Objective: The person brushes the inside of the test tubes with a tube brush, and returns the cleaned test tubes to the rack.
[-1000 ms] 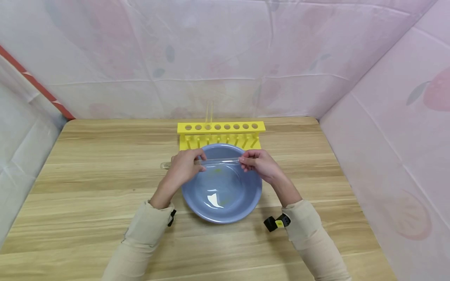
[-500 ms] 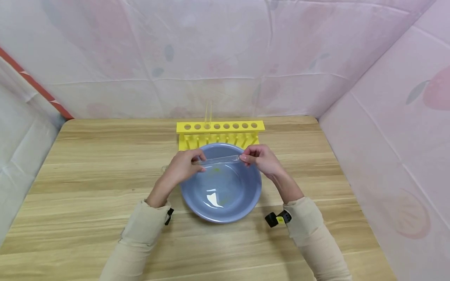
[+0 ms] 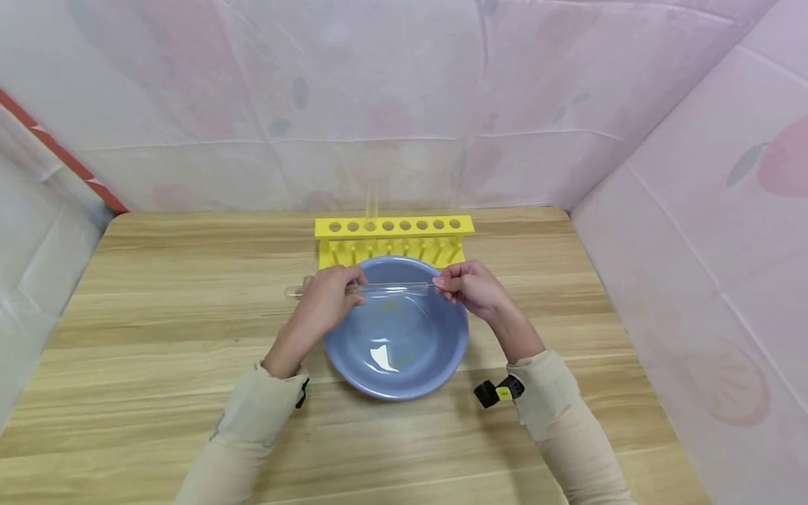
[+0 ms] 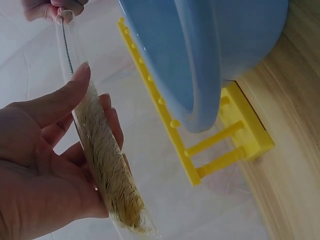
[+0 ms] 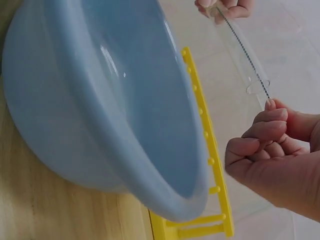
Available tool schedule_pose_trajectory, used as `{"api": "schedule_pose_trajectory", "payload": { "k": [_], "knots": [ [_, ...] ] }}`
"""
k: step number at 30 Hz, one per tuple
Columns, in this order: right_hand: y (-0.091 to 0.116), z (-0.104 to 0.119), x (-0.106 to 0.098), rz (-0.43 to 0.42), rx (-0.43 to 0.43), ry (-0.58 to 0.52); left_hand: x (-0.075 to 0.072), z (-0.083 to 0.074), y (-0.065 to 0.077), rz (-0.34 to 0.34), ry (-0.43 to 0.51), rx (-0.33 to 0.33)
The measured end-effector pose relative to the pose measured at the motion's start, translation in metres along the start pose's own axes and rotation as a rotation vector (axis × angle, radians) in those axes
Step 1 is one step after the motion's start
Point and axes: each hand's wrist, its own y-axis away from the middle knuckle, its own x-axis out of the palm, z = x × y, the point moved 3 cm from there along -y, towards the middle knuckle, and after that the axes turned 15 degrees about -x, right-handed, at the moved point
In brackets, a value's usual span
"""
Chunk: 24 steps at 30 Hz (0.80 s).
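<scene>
Test tube (image 3: 398,288) with brush (image 4: 107,155) drawn back toward the mouth

Shows more bare twisted wire (image 5: 245,52) than a second ago, between the mouth and the pinching thumb and fingers of the right hand (image 3: 476,289). Suggests a pull-stroke of scrubbing, probably unfinished. Rests in the curled thumb and fingers of the left hand (image 3: 328,294), level above the basin (image 3: 391,382), with the yellow test-tube rack (image 3: 467,224) beyond both sets of fingers. Has bristles hidden behind the left fingers in the head view; runs off the left wrist view's edge, closed end cut off. Leaves inner cleanliness hard to judge.
</scene>
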Motion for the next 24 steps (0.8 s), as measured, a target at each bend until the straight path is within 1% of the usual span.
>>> {"api": "schedule_pose_trajectory", "payload": {
  "k": [3,5,7,9,11,14,17,24],
  "knots": [
    [0.000,0.002,-0.001,0.018,-0.090,0.100,0.000,0.003,0.000,0.024,0.031,0.012],
    [0.001,0.004,-0.002,0.030,-0.170,0.195,-0.001,0.005,-0.001,0.060,0.075,0.014],
    [0.002,0.007,-0.002,0.035,-0.233,0.274,-0.002,0.008,-0.001,0.096,0.110,0.015],
    [0.002,0.009,-0.002,0.037,-0.274,0.325,-0.003,0.010,-0.001,0.128,0.138,0.014],
    [0.003,0.010,-0.002,0.038,-0.290,0.347,-0.004,0.010,-0.001,0.150,0.154,0.013],
    [0.004,0.010,-0.003,0.033,-0.275,0.349,-0.004,0.011,-0.002,0.159,0.161,0.022],
    [0.004,0.009,-0.004,0.017,-0.225,0.324,-0.004,0.011,-0.001,0.145,0.158,0.024],
    [0.004,0.003,-0.006,-0.041,-0.030,0.086,-0.001,0.011,0.001,0.058,0.099,-0.001]
  ]
}}
